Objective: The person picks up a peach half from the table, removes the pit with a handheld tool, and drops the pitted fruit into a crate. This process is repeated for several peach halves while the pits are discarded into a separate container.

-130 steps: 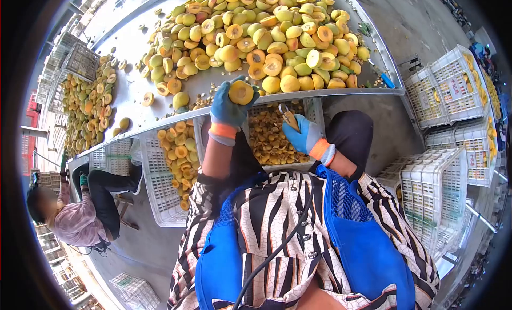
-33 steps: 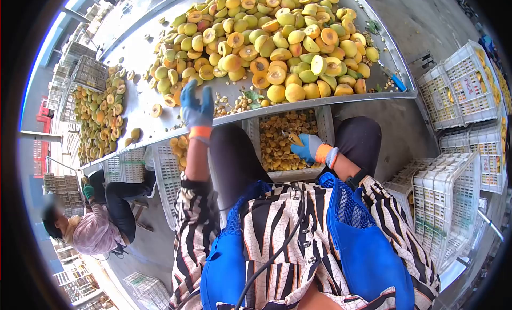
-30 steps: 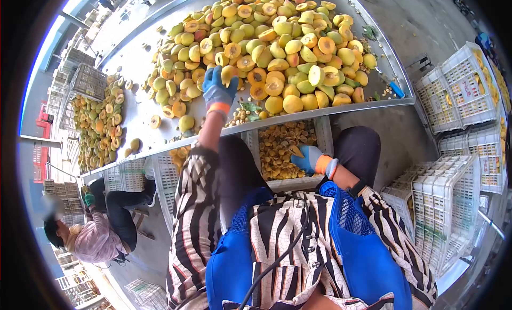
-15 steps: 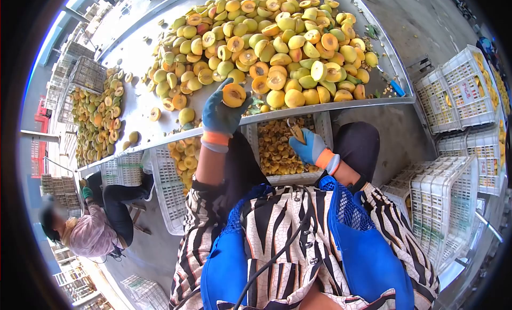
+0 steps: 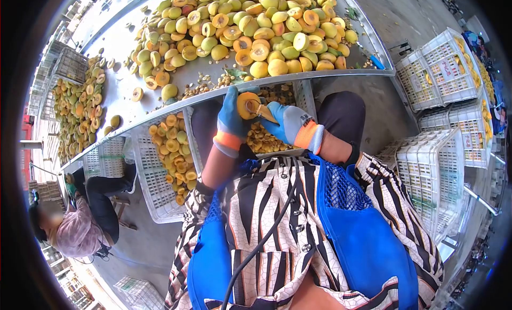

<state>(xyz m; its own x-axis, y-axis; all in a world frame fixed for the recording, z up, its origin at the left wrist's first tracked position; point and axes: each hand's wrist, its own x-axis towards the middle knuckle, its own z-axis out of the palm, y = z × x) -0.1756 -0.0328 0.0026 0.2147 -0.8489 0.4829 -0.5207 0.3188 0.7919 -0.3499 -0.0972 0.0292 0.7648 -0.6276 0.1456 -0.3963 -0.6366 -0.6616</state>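
Note:
In a blue work glove with an orange cuff, my left hand [image 5: 230,117] grips a yellow peach half [image 5: 246,103], cut face turned to the right. My right hand [image 5: 289,124], gloved alike, is closed on the wooden handle of a small pitting knife [image 5: 266,114], its metal loop right at the peach's cut face. Both hands are close together over a crate of small peach pieces [image 5: 269,140], below the edge of the metal table [image 5: 320,74]. Many halved peaches [image 5: 261,35] are heaped on that table.
Loose pits [image 5: 205,85] lie along the table's near edge, and a blue-handled tool [image 5: 377,62] at its right corner. A crate of peach halves [image 5: 146,174] stands at my left, stacked white crates [image 5: 434,70] at my right. Another person [image 5: 82,224] sits at far left.
My left hand has come down from the table edge with the peach half. My right hand has risen and brought the pitting knife to it. The view has shifted slightly.

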